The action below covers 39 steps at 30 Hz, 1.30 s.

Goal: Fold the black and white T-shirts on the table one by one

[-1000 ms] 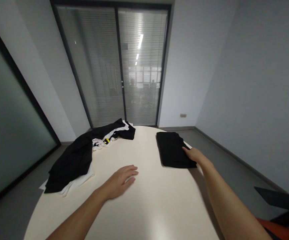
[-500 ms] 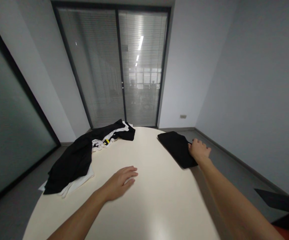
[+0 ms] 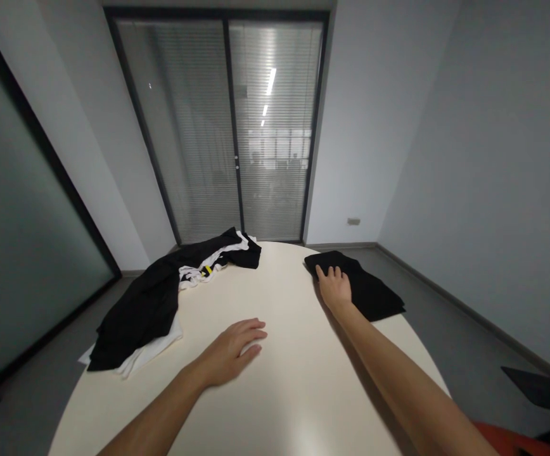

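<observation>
Folded black cloth, which looks like a garment, lies at the table's right edge. My right hand rests on its left side with the fingers spread and touching the fabric, not wrapped round it. My left hand is open over the middle of the table, palm down, fingers stretched to the right and holding nothing. To its left lies a loose heap of black clothes. White fabric shows under the heap, and a small yellow patch shows at its inner side.
The round cream table has its far edge towards a glass door with blinds. Something dark and flat and a red object stand at the lower right, beside the table. Walls rise on both sides.
My right hand has moved left, from the right side of the folded black cloth to its left side. The cloth's right part now shows uncovered. My left hand has stayed nearly still.
</observation>
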### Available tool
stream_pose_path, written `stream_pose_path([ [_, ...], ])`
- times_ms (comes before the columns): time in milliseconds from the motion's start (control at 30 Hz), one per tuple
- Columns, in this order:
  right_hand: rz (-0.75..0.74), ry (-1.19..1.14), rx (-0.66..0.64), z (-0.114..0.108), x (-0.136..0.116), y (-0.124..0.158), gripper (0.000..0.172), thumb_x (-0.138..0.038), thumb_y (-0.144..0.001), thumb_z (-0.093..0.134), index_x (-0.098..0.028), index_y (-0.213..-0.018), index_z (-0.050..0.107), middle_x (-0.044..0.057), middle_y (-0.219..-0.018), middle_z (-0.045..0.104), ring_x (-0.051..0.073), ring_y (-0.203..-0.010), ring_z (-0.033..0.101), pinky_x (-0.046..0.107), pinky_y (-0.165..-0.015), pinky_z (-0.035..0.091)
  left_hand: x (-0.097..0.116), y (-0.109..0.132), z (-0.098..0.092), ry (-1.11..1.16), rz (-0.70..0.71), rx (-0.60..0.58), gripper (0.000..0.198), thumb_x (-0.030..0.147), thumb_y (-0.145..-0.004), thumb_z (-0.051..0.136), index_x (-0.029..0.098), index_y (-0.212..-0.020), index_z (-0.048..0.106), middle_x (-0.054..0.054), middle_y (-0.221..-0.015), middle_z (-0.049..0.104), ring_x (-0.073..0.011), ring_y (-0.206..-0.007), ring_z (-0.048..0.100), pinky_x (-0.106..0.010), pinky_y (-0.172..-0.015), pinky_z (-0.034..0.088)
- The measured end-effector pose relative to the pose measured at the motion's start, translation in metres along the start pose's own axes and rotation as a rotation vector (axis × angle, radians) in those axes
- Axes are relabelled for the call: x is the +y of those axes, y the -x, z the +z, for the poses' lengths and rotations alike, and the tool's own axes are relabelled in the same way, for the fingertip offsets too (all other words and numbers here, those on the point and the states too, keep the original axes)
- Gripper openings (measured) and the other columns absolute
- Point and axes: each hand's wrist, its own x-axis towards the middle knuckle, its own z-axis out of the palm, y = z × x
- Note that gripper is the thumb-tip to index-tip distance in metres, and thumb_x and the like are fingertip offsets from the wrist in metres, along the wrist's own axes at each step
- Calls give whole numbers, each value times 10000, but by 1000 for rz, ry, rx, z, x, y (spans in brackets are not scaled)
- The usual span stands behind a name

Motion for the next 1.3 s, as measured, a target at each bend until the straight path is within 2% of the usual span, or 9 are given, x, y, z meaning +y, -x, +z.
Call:
stream_pose_path([
  [233,36,41,52,5,-11,-18,561,-84,-970,243,-76,-1479,478,289,-1373,565,328,-1198,584,407,-961,405,0,-2,0,-4,2,-1,320,314,-1006,509,266,-1304,613,-59,-1465,554,-220,-1375,485,-434,-1162,408],
  [467,86,-3,55,12,-10,-28,552,-103,-967,258,-76,-1463,498,284,-1346,583,327,-1177,589,396,-943,404,-1,-3,0,-13,16,30,314,292,-995,529,273,-1296,617,-57,-1446,570,-216,-1361,503,-420,-1148,424],
  [667,82,-39,-7,20,-13,-24,616,-387,-983,417,-112,-1534,403,252,-1557,384,393,-1405,385,509,-1115,256,-1,-4,3,-28,26,72,314,295,-1003,507,260,-1292,625,-57,-1393,618,-197,-1318,545,-406,-1131,449],
  [767,10,-88,-52,21,-14,-16,650,-469,-975,439,-149,-1539,401,215,-1618,288,397,-1472,270,556,-1153,165,-6,-7,1,-114,-10,203,320,278,-997,491,248,-1276,644,-69,-1375,631,-213,-1305,554,-428,-1127,453],
  [833,-41,-107,-49,21,-16,-8,626,-459,-976,450,-150,-1520,432,209,-1624,276,394,-1483,246,563,-1164,127,-12,-9,-6,-273,-116,336,338,253,-982,489,225,-1275,654,-94,-1415,597,-258,-1356,503,-483,-1158,404],
  [933,-76,-126,1,19,-20,9,580,-439,-973,470,-144,-1472,494,209,-1602,325,414,-1473,257,565,-1166,122,-29,-2,-27,-568,-441,512,400,273,-950,522,175,-1320,640,-149,-1547,441,-366,-1472,317,-557,-1194,288],
  [1067,-81,-166,100,16,-27,31,472,-408,-986,450,-175,-1372,592,158,-1577,392,429,-1463,263,567,-1168,138,-63,25,-60,-767,-843,622,570,370,-887,597,165,-1417,559,-214,-1643,195,-489,-1499,141,-634,-1164,215],
  [1200,-85,-218,159,15,-28,42,453,-393,-985,452,-203,-1375,581,115,-1581,396,420,-1460,274,564,-1173,169,-96,51,-80,-731,-1100,622,561,412,-918,527,102,-1381,587,-289,-1536,365,-474,-1390,384,-640,-1123,262],
  [1300,-110,-244,158,16,-26,44,448,-405,-985,453,-213,-1369,581,95,-1575,409,417,-1459,276,574,-1174,182,-108,57,-83,-711,-1121,612,498,362,-948,441,69,-1294,648,-258,-1435,508,-416,-1305,479,-630,-1121,282],
])
